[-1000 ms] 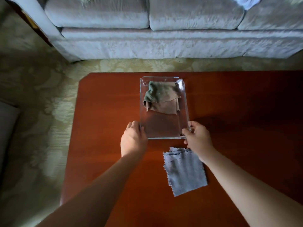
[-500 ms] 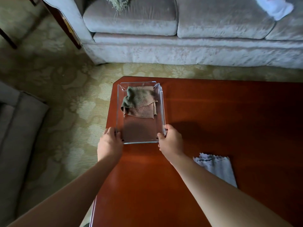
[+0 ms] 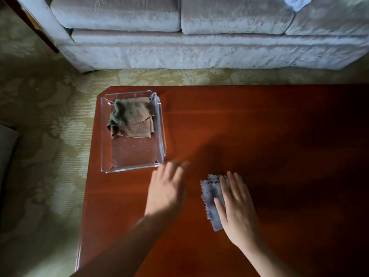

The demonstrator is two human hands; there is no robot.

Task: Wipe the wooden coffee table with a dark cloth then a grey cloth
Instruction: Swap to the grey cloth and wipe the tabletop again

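Note:
The reddish wooden coffee table [image 3: 259, 136] fills the lower right of the view. A clear acrylic tray [image 3: 162, 134] stands at its far left corner, with the dark folded cloth [image 3: 131, 118] lying in the tray's far half. The grey cloth [image 3: 211, 198], with a zigzag edge, lies flat on the table in front of me. My right hand [image 3: 237, 208] rests flat on its right part, fingers straight. My left hand [image 3: 167, 188] hovers over bare wood just right of the tray's near corner, fingers spread and blurred, holding nothing.
A pale upholstered sofa [image 3: 199, 37] runs along the far side beyond a strip of patterned carpet [image 3: 50, 136]. A grey cushion edge [image 3: 6, 148] shows at the far left. The table's left edge [image 3: 83, 216] is close to my left arm.
Both hands let go of the tray, which stays at the table's left corner. My right hand moved back onto the grey cloth; my left hand drew away to the right.

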